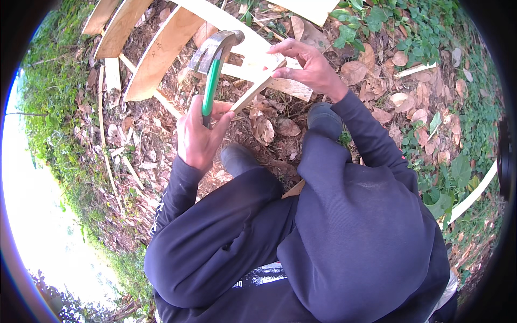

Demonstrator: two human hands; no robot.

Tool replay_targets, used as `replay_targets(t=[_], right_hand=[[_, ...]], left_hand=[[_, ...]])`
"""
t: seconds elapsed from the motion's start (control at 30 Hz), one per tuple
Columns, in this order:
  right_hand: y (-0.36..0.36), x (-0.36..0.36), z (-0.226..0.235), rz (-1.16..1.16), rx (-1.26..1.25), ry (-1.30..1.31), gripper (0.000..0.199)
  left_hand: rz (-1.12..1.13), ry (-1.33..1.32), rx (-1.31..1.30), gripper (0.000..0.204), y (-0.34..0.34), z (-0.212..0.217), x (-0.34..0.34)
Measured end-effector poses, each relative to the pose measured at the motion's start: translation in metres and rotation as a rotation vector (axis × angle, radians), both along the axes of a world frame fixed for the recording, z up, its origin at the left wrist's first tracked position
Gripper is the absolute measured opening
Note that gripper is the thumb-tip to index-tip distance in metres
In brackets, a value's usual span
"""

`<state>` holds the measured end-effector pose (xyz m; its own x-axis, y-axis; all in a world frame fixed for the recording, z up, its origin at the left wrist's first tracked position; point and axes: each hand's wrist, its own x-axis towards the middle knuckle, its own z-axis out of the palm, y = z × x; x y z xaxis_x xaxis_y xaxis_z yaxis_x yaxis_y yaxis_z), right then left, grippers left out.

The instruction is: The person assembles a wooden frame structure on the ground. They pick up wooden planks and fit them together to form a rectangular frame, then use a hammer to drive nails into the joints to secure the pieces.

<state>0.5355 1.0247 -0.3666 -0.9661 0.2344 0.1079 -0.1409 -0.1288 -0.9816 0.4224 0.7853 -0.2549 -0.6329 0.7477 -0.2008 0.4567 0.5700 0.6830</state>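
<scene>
My left hand [197,133] is closed around a claw hammer [211,86] with a green handle, its worn metal head pointing up and away from me. Thumb and fingers of that hand also touch the near end of a thin wooden stick [251,96]. The stick slants up to the right, where my right hand [315,71] pinches its far end between thumb and fingertips. Behind the hands runs a pale wooden board [229,22], and a shorter wooden piece [293,88] lies beneath the right hand. Whether a nail is between the right fingertips I cannot tell.
Several wide planks, among them a plank [161,56], stand in a row at the far left. Dry leaves [355,72] and wood scraps [132,172] cover the ground. My boots [325,119] are just below the hands. Green plants [371,21] grow at the far right.
</scene>
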Motion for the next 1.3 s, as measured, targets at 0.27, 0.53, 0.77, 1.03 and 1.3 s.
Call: replay_targets(t=[0.27,0.53,0.77,1.03,1.3], right_hand=[[0.018,0.0,0.0,0.058,0.135,-0.082,0.039],[0.023,-0.006,0.003,0.089,0.15,-0.063,0.037],[0.019,-0.01,-0.002,0.035,0.139,0.007,0.033],[0.022,-0.011,-0.006,0.161,-0.016,-0.061,0.041],[-0.001,-0.001,-0.017,0.006,-0.132,-0.051,0.039]], left_hand=[[0.042,-0.045,-0.008,0.024,0.002,0.002,0.003],[0.055,-0.06,0.026,0.024,-0.001,-0.003,0.001],[0.042,-0.054,0.025,0.023,-0.001,-0.004,0.001],[0.038,-0.046,0.027,0.023,-0.002,-0.005,0.002],[0.021,0.003,0.017,0.021,0.0,-0.001,0.004]])
